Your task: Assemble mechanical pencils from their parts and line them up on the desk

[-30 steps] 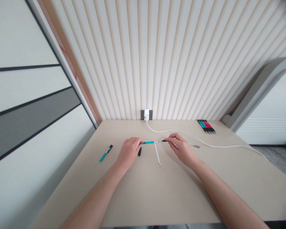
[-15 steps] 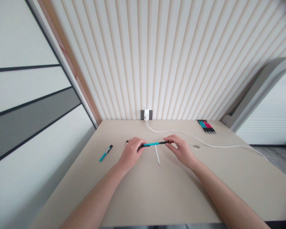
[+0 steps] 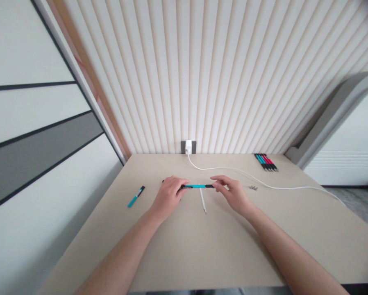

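Observation:
A blue pen with black ends point(image 3: 198, 186) is held level above the table between my two hands. My left hand point(image 3: 171, 191) is closed around its left black end, hiding part of it. At the other end, my right hand point(image 3: 231, 192) has its thumb against the black tip, with the index finger lifted slightly above. Below the pen, a thin white pen refill point(image 3: 203, 200) lies on the table. A small dark piece point(image 3: 163, 181) shows just behind my left hand, mostly hidden.
On the left lies a slim blue-and-black case point(image 3: 136, 196). Several small metal pieces point(image 3: 253, 188) sit right of my right hand. Blue and red pens point(image 3: 266, 162) lie in a row at the back right. A white cable point(image 3: 233, 169) runs from a wall charger point(image 3: 188, 146) across the table point(image 3: 184, 254).
The pen has turned slightly and lies more level. My right index finger has lifted a little off the tip. My left hand has hardly moved.

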### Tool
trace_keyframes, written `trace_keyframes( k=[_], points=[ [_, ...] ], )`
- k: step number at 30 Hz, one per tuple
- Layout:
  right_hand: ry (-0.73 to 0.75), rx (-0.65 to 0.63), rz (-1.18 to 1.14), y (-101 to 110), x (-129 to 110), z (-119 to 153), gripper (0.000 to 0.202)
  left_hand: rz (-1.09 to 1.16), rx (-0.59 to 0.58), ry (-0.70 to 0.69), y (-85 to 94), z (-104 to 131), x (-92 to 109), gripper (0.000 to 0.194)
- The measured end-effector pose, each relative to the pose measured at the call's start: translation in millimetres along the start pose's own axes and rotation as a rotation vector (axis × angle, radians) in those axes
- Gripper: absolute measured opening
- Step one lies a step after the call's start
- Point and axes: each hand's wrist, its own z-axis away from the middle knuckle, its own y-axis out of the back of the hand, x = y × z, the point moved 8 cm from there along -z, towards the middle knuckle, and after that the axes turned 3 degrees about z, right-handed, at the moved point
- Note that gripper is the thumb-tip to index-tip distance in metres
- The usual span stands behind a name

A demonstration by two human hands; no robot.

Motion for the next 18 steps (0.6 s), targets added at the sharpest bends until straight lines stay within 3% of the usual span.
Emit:
trace_keyframes(
  k=[10,15,18],
  points=[
    [0.071,-0.055,0.110,-5.6,-14.2,1.8,0.024,-0.020,0.024,0.027,0.5,-0.4,-2.7,0.015],
    [-0.026,-0.113,0.191,-10.2,-1.6,2.6,0.052,-0.013,-0.003,0.004,-0.8,-1.0,0.0,0.013],
    [-0.017,-0.105,0.154,-9.1,-1.9,2.6,0.045,-0.016,-0.009,0.015,-1.0,-1.1,-0.8,0.010]
  ],
)
